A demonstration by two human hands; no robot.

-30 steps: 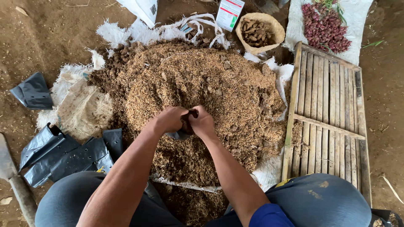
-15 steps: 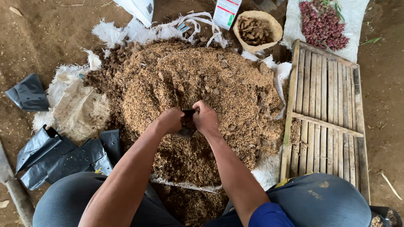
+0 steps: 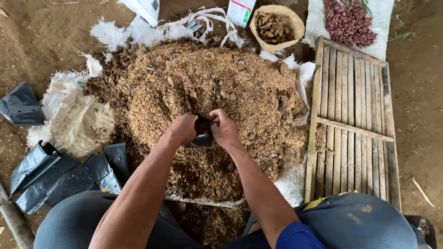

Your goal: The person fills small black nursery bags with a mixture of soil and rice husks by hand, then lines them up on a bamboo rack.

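both hands, the left hand (image 3: 183, 129) and the right hand (image 3: 224, 129), are clamped on the rim of a small black plastic bag (image 3: 203, 131) at the middle of the husk pile (image 3: 207, 87), a bag that looks thin, soft and light, best held at its rim.

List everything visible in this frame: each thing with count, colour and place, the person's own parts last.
husk pile: one, tan-brown, centre, on white sacking
small black bag: one, between both hands
black bags: several, lower left; one more at far left
slatted wooden tray: one, pale brown, right
basket: one, tan, top, holding brown pieces
red bulbs: a heap, on a white sack, top right
carton: one, white, red and green, top
left hand: gripping the bag's left edge
right hand: gripping its right edge
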